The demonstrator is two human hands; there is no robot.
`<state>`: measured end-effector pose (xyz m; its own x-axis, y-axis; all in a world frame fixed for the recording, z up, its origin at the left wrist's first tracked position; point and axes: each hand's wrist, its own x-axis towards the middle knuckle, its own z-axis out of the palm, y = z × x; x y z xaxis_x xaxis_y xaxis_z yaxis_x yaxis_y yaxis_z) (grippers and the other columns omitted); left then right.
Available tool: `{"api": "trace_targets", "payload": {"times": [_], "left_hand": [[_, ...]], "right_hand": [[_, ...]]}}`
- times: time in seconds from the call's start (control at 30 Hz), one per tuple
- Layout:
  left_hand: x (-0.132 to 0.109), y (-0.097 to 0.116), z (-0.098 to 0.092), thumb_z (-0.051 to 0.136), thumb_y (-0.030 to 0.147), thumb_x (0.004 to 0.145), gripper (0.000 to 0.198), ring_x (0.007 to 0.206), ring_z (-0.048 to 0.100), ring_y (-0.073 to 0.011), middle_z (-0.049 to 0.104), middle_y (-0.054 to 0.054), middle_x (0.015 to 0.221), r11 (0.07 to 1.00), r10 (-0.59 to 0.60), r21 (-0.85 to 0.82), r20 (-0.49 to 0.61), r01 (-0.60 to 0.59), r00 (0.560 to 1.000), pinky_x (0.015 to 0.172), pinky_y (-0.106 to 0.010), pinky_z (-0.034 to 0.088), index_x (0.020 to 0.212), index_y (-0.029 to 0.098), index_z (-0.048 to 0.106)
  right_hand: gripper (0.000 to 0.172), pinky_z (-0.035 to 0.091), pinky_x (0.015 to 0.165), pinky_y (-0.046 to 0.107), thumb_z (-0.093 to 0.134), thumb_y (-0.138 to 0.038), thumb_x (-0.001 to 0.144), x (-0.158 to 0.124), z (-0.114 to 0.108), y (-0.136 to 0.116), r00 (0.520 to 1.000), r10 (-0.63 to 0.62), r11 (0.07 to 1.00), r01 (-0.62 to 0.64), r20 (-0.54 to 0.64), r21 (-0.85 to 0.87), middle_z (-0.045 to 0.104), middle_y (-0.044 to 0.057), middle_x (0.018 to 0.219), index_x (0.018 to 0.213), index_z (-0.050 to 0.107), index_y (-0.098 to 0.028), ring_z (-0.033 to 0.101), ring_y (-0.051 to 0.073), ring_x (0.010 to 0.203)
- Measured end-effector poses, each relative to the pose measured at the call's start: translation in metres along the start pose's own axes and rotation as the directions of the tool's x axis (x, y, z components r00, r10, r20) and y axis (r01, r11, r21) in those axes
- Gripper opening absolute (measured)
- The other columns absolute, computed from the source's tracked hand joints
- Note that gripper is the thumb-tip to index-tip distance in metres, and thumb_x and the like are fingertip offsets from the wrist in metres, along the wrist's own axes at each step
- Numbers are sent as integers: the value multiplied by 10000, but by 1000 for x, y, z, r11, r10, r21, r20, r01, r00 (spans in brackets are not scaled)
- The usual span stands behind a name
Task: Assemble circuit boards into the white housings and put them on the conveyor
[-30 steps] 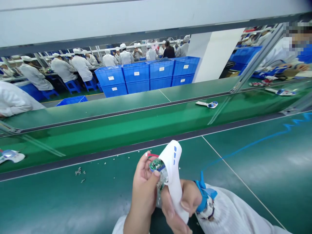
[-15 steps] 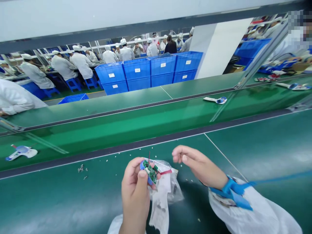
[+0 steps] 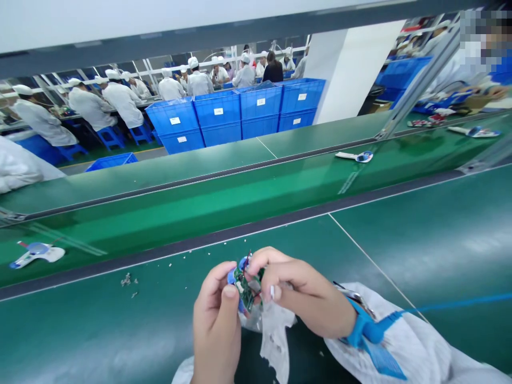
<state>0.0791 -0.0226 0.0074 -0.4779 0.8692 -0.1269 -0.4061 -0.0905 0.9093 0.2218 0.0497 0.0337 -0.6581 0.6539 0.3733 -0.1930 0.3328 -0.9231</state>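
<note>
Between the thumb and fingers of my left hand [image 3: 220, 309] is a small green circuit board [image 3: 244, 289] with rounded blue parts against it and thin dark and red wires. Over the board's right side, my right hand [image 3: 296, 288] has its fingers curled in a pinch; what lies between them is hidden. A small white spot shows by the right thumb tip. Under the hands, a clear plastic bag [image 3: 251, 322] and a ragged whitish strip [image 3: 276, 341] show in part. A blue wrist strap [image 3: 366, 328] circles my right wrist.
Small screws [image 3: 127, 279] and white scraps lie on the green bench [image 3: 120, 330]. White-and-blue device shells [image 3: 40, 253] rest on the green conveyor belt [image 3: 224, 197], another [image 3: 356, 156] farther right. Beyond stand stacked blue bins [image 3: 218, 114] and people in white coats.
My right hand has come left from open air to the circuit board, and its fingers have closed. The whitish strip hangs slightly farther right. My left hand keeps its hold on the board.
</note>
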Motion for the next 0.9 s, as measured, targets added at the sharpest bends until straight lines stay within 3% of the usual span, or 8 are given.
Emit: {"api": "trace_targets", "payload": {"times": [0.1, 0.23, 0.37, 0.53, 0.63, 0.77, 0.83, 0.9], "left_hand": [[-8, 1, 2, 765, 477, 713, 291, 733, 668, -180, 749, -25, 876, 987, 95, 128, 19, -97, 995, 624, -234, 517, 936, 291, 749], [-23, 8, 14, 730, 555, 713, 287, 741, 641, -160, 746, 18, 868, 947, 205, 259, -24, -191, 979, 667, -214, 487, 903, 341, 757], [-28, 13, 19, 705, 592, 714, 314, 586, 568, -124, 719, 29, 751, 915, 220, 351, -14, -201, 975, 540, -193, 435, 888, 337, 762], [-23, 15, 15, 672, 580, 756, 299, 556, 554, -134, 696, 16, 671, 864, 280, 411, 92, -293, 956, 537, -213, 431, 867, 318, 764], [-18, 16, 9, 628, 549, 812, 292, 539, 534, -138, 658, 18, 643, 779, 370, 456, 220, -430, 903, 516, -224, 420, 934, 311, 743], [-13, 16, -1, 549, 461, 903, 294, 586, 559, -125, 655, 19, 752, 609, 428, 475, 477, -635, 767, 543, -205, 453, 1134, 306, 645], [-13, 16, -2, 507, 453, 929, 304, 632, 580, -122, 663, 10, 825, 566, 441, 486, 505, -666, 742, 570, -201, 463, 1165, 295, 618], [-15, 15, -1, 471, 471, 942, 321, 658, 585, -122, 655, 5, 859, 556, 460, 497, 483, -666, 745, 582, -205, 459, 1164, 289, 614]], "right_hand": [[347, 406, 774, 309, 446, -316, 973, 5, 1, -8, 998, -63, 986, 66, 23, -151, 566, 9, 648, 665, 527, -177, 504, 138, 729], [277, 323, 667, 299, 439, -164, 882, 11, -1, -22, 986, -96, 913, 142, 137, -383, 494, -29, 554, 607, 476, -174, 380, 108, 566], [236, 307, 664, 306, 425, -124, 810, 15, -3, -29, 978, -83, 905, 155, 193, -395, 512, -27, 533, 582, 454, -174, 392, 101, 537], [238, 291, 643, 325, 401, -141, 794, 16, -7, -37, 964, -51, 875, 168, 260, -454, 476, -21, 512, 566, 354, -188, 372, 115, 529], [251, 276, 628, 326, 386, -143, 787, 17, -9, -40, 952, -18, 844, 178, 304, -507, 432, -21, 505, 562, 282, -188, 337, 122, 532], [245, 263, 621, 317, 392, -142, 756, 20, -11, -42, 937, -4, 836, 195, 349, -514, 417, -22, 510, 553, 262, -184, 329, 117, 535], [233, 266, 620, 308, 395, -138, 748, 21, -11, -42, 935, 18, 852, 171, 354, -494, 399, -28, 503, 555, 273, -184, 326, 114, 531], [220, 271, 619, 299, 396, -135, 743, 22, -11, -42, 936, 30, 872, 147, 350, -467, 379, -34, 499, 560, 286, -185, 320, 112, 529]]}}
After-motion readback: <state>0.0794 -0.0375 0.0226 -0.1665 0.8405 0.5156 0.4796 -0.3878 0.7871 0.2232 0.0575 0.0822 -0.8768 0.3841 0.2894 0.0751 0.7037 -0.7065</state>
